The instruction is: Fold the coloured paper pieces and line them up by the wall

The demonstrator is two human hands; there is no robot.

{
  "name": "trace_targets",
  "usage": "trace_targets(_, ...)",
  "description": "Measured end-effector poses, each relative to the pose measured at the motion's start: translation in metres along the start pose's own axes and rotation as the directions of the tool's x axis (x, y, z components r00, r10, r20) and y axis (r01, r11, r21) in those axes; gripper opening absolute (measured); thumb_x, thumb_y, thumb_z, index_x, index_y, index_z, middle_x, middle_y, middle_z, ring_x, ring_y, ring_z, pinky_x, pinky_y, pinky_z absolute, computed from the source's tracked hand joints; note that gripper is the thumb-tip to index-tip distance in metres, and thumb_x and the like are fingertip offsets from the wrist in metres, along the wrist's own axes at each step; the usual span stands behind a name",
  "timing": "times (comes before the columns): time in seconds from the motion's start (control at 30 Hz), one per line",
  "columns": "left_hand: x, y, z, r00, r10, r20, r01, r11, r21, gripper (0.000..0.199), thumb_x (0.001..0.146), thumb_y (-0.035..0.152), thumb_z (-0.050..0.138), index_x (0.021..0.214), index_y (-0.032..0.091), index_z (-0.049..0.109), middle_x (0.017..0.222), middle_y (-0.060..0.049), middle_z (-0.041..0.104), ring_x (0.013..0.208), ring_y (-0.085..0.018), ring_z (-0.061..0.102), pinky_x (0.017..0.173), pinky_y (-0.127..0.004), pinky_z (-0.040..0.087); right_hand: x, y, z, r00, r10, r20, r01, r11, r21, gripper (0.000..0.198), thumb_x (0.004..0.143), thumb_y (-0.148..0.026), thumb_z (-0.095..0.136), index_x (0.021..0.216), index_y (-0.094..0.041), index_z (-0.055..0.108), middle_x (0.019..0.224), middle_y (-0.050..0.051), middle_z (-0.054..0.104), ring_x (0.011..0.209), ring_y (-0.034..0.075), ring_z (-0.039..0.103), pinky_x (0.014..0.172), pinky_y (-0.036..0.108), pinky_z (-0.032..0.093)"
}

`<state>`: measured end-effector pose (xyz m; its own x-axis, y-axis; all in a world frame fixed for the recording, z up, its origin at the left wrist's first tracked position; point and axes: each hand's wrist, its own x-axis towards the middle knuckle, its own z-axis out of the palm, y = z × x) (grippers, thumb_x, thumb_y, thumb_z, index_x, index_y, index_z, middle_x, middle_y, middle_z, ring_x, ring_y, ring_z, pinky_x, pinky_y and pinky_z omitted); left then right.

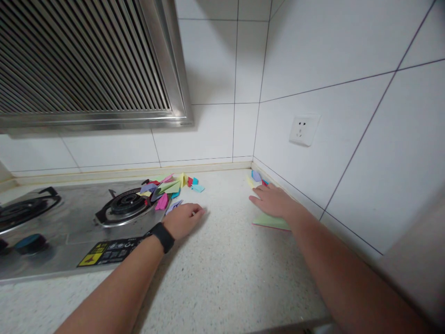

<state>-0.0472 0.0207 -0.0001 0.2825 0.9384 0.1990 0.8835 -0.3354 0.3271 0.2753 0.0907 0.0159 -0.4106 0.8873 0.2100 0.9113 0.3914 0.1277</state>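
Observation:
Folded colored papers [170,187] lie heaped at the right edge of the stove, partly over a burner. My left hand [184,219], with a black band on its wrist, rests on the counter just in front of them. Its fingers are curled in, and I see nothing in them. A purple folded paper [173,206] is partly hidden behind this hand. On the right, my right hand [273,199] reaches palm down with fingers stretched over small folded papers [256,176] by the wall. Beneath its palm, a stack of flat green paper [269,221] shows in part.
A steel gas stove [79,213] with black burners and knobs is set into the speckled counter [222,269] on the left. Above it hangs a range hood [179,93]. White tiled walls meet in the corner, with a socket [304,130] on the right wall.

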Motion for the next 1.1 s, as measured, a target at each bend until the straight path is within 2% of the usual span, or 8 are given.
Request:
trace_targets(0.17, 0.000, 0.000, 0.001, 1.000, 0.017, 0.009, -0.017, 0.999, 0.030, 0.039, 0.092, 0.044, 0.039, 0.098, 0.021, 0.070, 0.097, -0.007, 0.071, 0.086, -0.020, 0.063, 0.073, -0.029, 0.044, 0.004, 0.020, 0.003, 0.982, 0.141, 0.124, -0.144, 0.989, 0.020, 0.059, 0.091, -0.061, 0.029, 0.117, -0.021, 0.063, 0.129, 0.015, 0.056, 0.117, 0.038, 0.048, 0.089, 0.052, 0.041)
trace_targets(0.37, -0.002, 0.001, 0.000, 0.996, 0.087, 0.029, -0.088, 0.995, 0.040, 0.032, 0.090, 0.038, 0.043, 0.096, 0.022, 0.071, 0.095, -0.005, 0.070, 0.085, -0.019, 0.062, 0.075, -0.029, 0.045, 0.008, 0.030, 0.007, 0.955, 0.179, 0.235, -0.198, 0.978, 0.060, 0.067, 0.083, -0.069, 0.038, 0.115, -0.016, 0.064, 0.123, 0.018, 0.059, 0.116, 0.037, 0.049, 0.089, 0.049, 0.042)
trace_targets(0.5, -0.003, 0.001, -0.001, 0.991, 0.128, 0.028, -0.129, 0.990, 0.052, 0.030, 0.089, 0.034, 0.045, 0.096, 0.022, 0.071, 0.095, -0.006, 0.069, 0.086, -0.019, 0.062, 0.075, -0.030, 0.045, 0.012, 0.031, 0.007, 0.941, 0.234, 0.245, -0.254, 0.966, 0.052, 0.072, 0.081, -0.073, 0.038, 0.115, -0.015, 0.064, 0.120, 0.019, 0.060, 0.116, 0.037, 0.050, 0.088, 0.048, 0.042)
trace_targets(1.1, -0.004, -0.003, 0.002, 0.975, 0.208, 0.077, -0.216, 0.969, 0.118, 0.033, 0.090, 0.043, 0.045, 0.103, 0.023, 0.068, 0.101, -0.008, 0.065, 0.094, -0.022, 0.061, 0.086, -0.036, 0.045, 0.015, 0.030, 0.005, 0.935, 0.218, 0.281, -0.233, 0.972, 0.018, 0.084, 0.076, -0.081, 0.036, 0.119, -0.015, 0.063, 0.126, 0.020, 0.057, 0.115, 0.038, 0.052, 0.088, 0.048, 0.041)
